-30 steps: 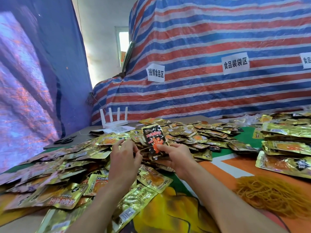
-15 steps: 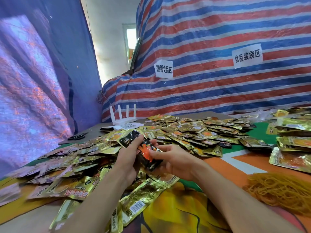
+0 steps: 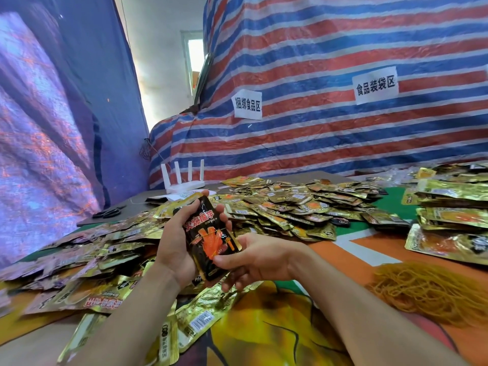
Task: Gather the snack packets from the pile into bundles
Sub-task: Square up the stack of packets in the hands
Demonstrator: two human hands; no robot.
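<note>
My left hand [image 3: 173, 247] is wrapped round a black snack packet [image 3: 211, 233], fingertips curled over its far edge. My right hand [image 3: 260, 260] pinches the lower end, thumb on the front. The packet stands nearly upright between both hands, lifted off the counter [image 3: 383, 244]. The pile of gold packets [image 3: 290, 207] spreads just beyond my hands and off to the left, and a heap of rubber bands [image 3: 433, 294] lies right of my right hand.

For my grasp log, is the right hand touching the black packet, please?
Touching: the head view shows the right hand pinching the black packet low down.
</note>
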